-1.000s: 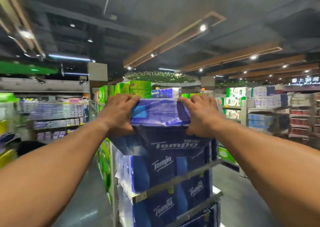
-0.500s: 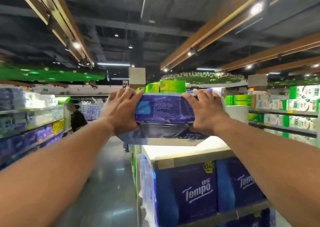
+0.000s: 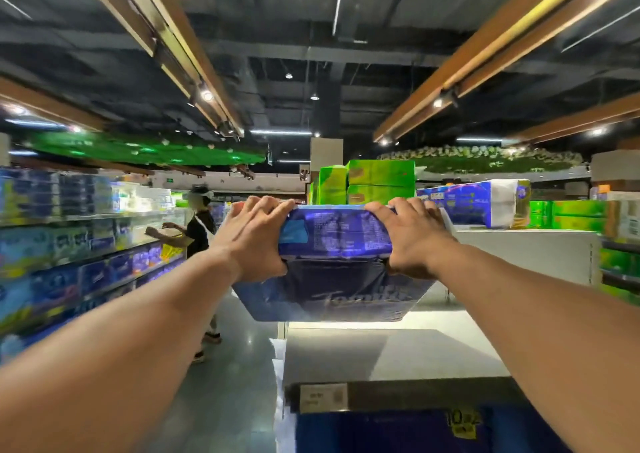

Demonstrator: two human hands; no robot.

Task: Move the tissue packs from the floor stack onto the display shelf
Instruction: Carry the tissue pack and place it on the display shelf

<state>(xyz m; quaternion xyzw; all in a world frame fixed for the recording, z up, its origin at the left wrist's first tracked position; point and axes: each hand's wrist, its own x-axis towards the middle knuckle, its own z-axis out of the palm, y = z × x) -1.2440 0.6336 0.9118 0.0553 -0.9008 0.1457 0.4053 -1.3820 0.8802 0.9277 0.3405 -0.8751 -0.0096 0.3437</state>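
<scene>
- Both hands are wrapped around one blue tissue pack [image 3: 332,245], held up in the air over the display shelf [image 3: 398,352]. It isn't touching the shelf top yet.
- Left hand [image 3: 254,241] is clamped on the pack's left end, fingers curled over the top edge. Right hand [image 3: 410,238] does the same on the right end.
- Progress, going by this: the pack is up off the floor and over the shelf's near-left corner, so setting it down is what's left. The floor stack is out of view, so no idea how many more are waiting.
- The shelf top is a flat, pale, smooth board, bare on the near part (lots of room). A price label strip [image 3: 323,397] runs along its front edge.
- The pack is a soft brick in shiny plastic wrap, creased where the fingers dig in.
- Toward the far edge sit green packs [image 3: 381,182] and a white-and-blue pack [image 3: 478,207].
- Another person [image 3: 199,231] stands at the left aisle shelves.
</scene>
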